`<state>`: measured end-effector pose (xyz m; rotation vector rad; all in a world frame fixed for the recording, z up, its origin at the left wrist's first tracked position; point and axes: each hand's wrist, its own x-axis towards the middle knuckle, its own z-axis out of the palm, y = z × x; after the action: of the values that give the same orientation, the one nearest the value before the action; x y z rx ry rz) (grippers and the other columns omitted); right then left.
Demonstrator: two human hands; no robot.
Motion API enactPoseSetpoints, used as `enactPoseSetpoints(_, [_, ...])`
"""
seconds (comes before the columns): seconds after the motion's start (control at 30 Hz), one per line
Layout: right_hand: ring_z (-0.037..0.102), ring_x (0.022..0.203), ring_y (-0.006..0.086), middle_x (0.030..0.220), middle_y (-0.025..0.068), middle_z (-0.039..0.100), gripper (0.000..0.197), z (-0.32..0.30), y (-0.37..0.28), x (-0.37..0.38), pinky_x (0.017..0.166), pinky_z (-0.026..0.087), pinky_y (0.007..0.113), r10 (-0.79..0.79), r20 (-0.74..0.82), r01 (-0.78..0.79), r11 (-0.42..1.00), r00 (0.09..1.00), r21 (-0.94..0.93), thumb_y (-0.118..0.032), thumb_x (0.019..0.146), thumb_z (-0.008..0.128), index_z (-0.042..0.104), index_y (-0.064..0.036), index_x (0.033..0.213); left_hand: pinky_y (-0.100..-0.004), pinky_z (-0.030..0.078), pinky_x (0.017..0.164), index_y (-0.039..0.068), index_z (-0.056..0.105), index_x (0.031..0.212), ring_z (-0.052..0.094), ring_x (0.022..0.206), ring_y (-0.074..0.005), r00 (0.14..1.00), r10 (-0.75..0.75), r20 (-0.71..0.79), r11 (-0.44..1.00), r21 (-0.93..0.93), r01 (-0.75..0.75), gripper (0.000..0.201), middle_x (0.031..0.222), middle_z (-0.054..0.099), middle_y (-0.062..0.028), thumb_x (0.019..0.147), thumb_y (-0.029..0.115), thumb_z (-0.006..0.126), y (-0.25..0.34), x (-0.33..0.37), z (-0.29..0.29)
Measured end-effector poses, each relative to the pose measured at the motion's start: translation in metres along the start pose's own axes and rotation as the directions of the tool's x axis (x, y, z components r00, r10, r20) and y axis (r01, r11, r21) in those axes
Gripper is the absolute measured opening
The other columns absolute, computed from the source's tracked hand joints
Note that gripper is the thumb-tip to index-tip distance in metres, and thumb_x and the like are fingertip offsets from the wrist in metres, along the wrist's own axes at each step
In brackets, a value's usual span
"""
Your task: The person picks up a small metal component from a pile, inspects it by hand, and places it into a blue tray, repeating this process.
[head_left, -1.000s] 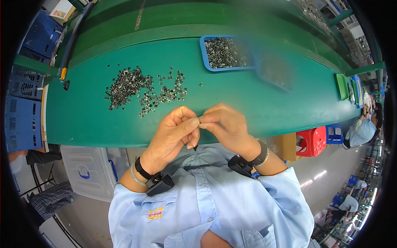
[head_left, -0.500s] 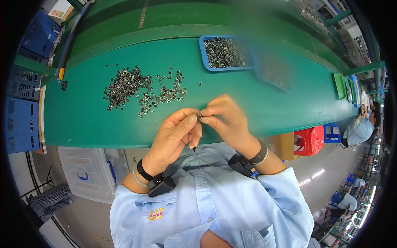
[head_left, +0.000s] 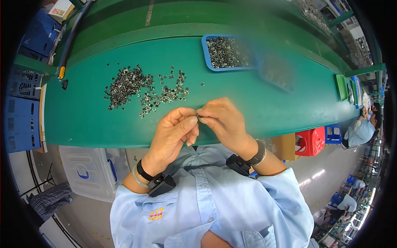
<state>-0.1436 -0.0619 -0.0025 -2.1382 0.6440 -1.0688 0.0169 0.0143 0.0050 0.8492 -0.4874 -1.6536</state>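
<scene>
My left hand and my right hand meet fingertip to fingertip over the near edge of the green table. Thumb and forefinger of each are closed on a small dark, shiny metal piece, mostly hidden by the fingertips. Beyond my left hand lies a dense pile of small black-and-silver metal pieces. A looser scatter of similar silvery pieces spreads to its right. Farther off, a blue tray holds many more of them; its right part is blurred.
A blurred, pale tray-like shape sits right of the blue tray. Blue crates stand at the left, and a clear lidded bin on the floor. A red stool and a cardboard box are at the right. A co-worker sits farther right.
My fingertips have drawn closer around the metal piece, and less of it shows. The right hand's fingers have tilted slightly. The piles and tray appear shifted slightly right in the view.
</scene>
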Motion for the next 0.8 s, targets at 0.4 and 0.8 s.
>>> enactPoseSetpoints(0.4, [0.057,0.086,0.0214,0.092,0.0047,0.062,0.023,-0.005,0.003,0.008,0.071,0.047,0.032,-0.056,-0.008,0.056,0.998,0.998,0.002,-0.001,0.072,0.071,0.063,-0.0068,0.092,-0.0234,0.040,0.048,0.003,0.057,0.104,0.051,0.056,-0.0110,0.998,-0.007,0.055,0.996,-0.093,0.012,0.019,0.069,0.056,-0.0046,0.095,0.020,0.053,-0.001,0.007,0.003])
enactPoseSetpoints(0.8, [0.058,0.082,0.0221,0.092,0.0050,0.062,0.021,-0.003,-0.010,0.014,0.069,0.047,0.032,-0.113,0.041,0.119,0.973,0.993,-0.196,-0.002,0.072,0.071,0.065,-0.0066,0.091,-0.0230,0.035,0.047,0.003,0.057,0.103,0.048,0.054,-0.0098,0.998,-0.016,0.052,0.991,-0.130,0.023,0.019,0.066,0.054,-0.0033,0.093,0.019,0.055,0.002,0.006,-0.005])
